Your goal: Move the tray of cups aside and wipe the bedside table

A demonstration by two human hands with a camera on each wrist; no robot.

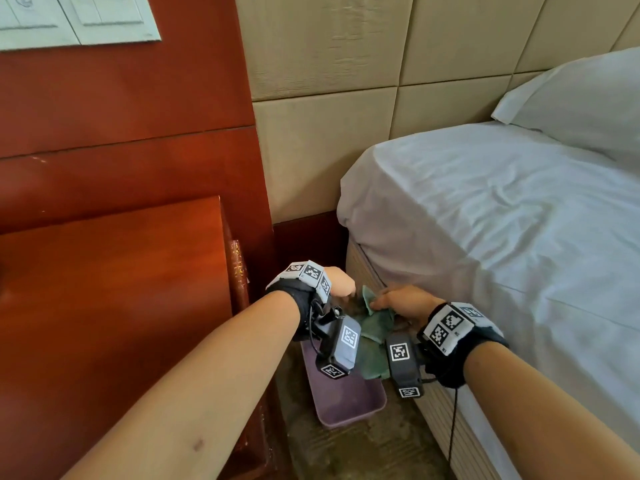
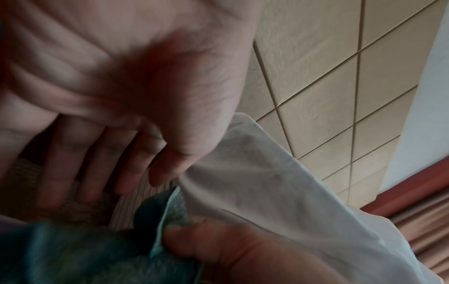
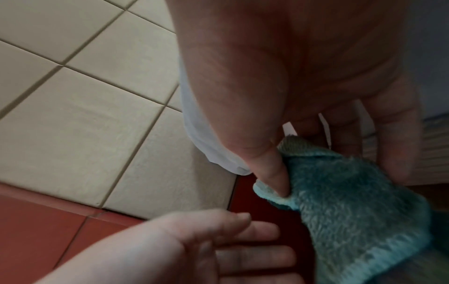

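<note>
Down on the floor between bench and bed, the right hand (image 3: pixel 316 80) has its grip closed on the green cloth (image 3: pixel 345 199), thumb pinching one hemmed corner. Left hand (image 3: pixel 194 249) hovers alongside, fingers relaxed, holding nothing. Cloth drapes over the purple tray (image 1: pixel 349 400) standing on the floor at the bed's (image 1: pixel 485 220) corner; no cups are visible. Judgement: cloth is light, soft and limp, best bunched in the palm. Bench (image 1: pixel 114 271) top lies well apart to the left.

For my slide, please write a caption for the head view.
Right hand pinches green cloth above purple tray beside bed.
</note>
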